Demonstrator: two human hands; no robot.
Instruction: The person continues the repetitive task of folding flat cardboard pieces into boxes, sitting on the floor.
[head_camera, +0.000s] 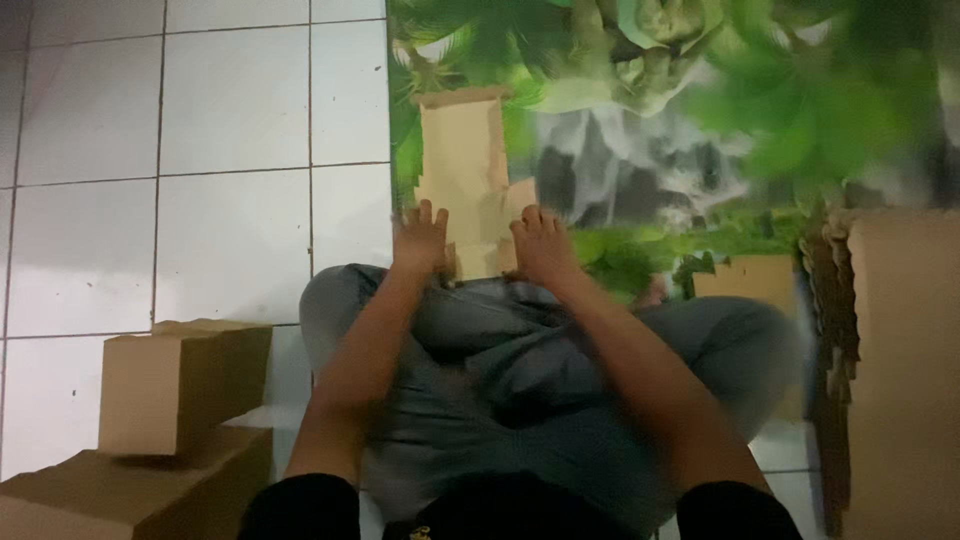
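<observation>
A flat, unfolded brown cardboard piece lies on a green mat printed with leaves and a waterfall, just beyond my crossed legs in grey trousers. My left hand presses on its near left edge with fingers spread. My right hand rests on its near right side, over a side flap. Both hands lie flat on the cardboard rather than gripping it. The picture is blurred.
Two assembled cardboard boxes are stacked at the lower left on the white tiled floor. A tall stack of flat cardboard sheets stands at the right, with another cardboard piece beside it.
</observation>
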